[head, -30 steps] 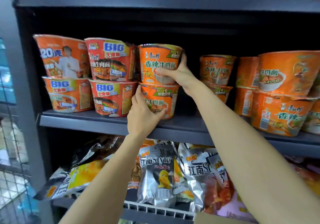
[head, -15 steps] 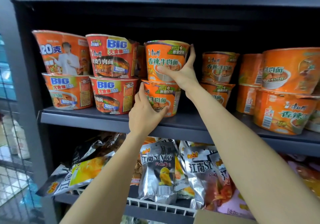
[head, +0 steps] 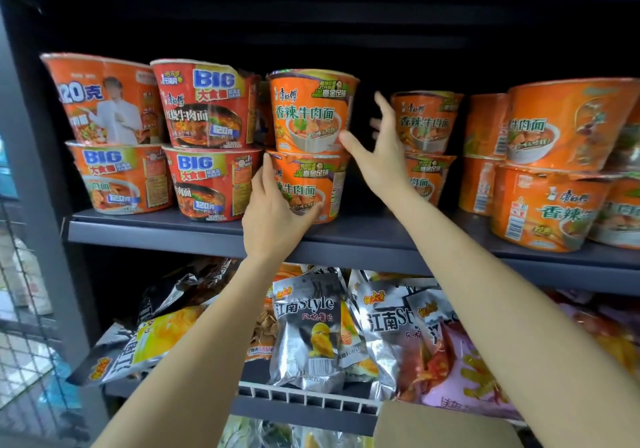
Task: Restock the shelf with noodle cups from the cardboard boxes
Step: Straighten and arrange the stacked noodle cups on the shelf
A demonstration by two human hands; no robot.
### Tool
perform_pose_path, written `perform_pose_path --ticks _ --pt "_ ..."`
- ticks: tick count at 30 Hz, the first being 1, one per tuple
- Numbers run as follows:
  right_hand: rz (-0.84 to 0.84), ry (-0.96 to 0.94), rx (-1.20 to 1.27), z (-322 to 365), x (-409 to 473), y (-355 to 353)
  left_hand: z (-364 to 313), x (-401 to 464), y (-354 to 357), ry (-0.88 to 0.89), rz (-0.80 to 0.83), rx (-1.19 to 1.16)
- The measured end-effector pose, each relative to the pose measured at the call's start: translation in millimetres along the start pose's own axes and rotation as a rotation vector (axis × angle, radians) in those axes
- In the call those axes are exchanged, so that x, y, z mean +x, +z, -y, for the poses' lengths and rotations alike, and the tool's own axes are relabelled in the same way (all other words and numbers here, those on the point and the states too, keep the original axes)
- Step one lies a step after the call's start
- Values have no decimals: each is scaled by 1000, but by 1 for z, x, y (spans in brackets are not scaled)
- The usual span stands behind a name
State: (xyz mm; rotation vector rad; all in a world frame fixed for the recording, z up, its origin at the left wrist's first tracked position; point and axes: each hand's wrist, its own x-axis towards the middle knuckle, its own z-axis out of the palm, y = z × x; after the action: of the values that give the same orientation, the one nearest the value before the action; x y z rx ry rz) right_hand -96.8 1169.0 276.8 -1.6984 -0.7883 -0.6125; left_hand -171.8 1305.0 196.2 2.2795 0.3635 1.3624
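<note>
Shelf: a dark metal shelf (head: pixel 194 231) runs across the middle of the view, carrying orange noodle cups stacked two high.
Centre stack: an upper noodle cup (head: pixel 310 111) stands upright on a lower noodle cup (head: pixel 311 187), near the shelf's front edge, at about 12 o'clock from the view's centre.
Left hand: the left hand (head: pixel 273 215) reaches up from 6 o'clock and grips the lower noodle cup, fingers curled along its left side, thumb across its lower front.
Right hand: the right hand (head: pixel 381 149) is spread wide, fingers straight, at 3 o'clock of the upper noodle cup; its thumb tip touches that cup's lower right edge, and the other fingers stand apart from it, slightly blurred.
Left stacks: red-and-orange cups marked BIG (head: pixel 207 104) stand in two stacks at 9 o'clock of the centre stack.
Right stacks: more orange cups (head: pixel 568 125) stand at 3 o'clock.
Lower shelf: silver snack bags (head: pixel 308 333) lie heaped behind a white wire rail (head: pixel 304 394).
Box: a cardboard box corner (head: pixel 440 427) shows at 5 o'clock.
</note>
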Motion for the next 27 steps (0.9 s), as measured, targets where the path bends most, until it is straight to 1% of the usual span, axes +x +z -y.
perform_pose_path --ticks 2,3,5,6,9,11,14,17,20,22,24,27 --pt "-85 -86 -274 -19 -9 -28 1 -1 1 30 -48 1" --pt "-114 -84 -409 -29 -9 -41 1 -1 2 40 -60 6" --pt "-117 42 -589 -50 -1 -59 -1 0 3 41 -43 20" --pt "-92 132 -621 -59 7 -64 -2 0 3 34 -24 23" --pt "11 338 -606 -76 23 -70 -3 0 1 2 23 12" --pt "44 387 -555 -84 29 -68 -4 0 0 -18 23 -13" --pt "44 359 -564 -92 32 -64 -2 0 2 -16 -6 -25" --pt "28 286 -396 -98 40 -70 -2 1 4 1 -17 -5" --pt "94 258 -307 -99 48 -76 -2 2 4 6 -25 -4" --pt "95 257 -371 -102 50 -75 -2 2 5 6 -25 -4" --pt "29 293 -476 -105 51 -67 -2 1 5 7 -27 4" --pt "-14 339 -493 -106 49 -51 -3 1 5 1 -26 11"
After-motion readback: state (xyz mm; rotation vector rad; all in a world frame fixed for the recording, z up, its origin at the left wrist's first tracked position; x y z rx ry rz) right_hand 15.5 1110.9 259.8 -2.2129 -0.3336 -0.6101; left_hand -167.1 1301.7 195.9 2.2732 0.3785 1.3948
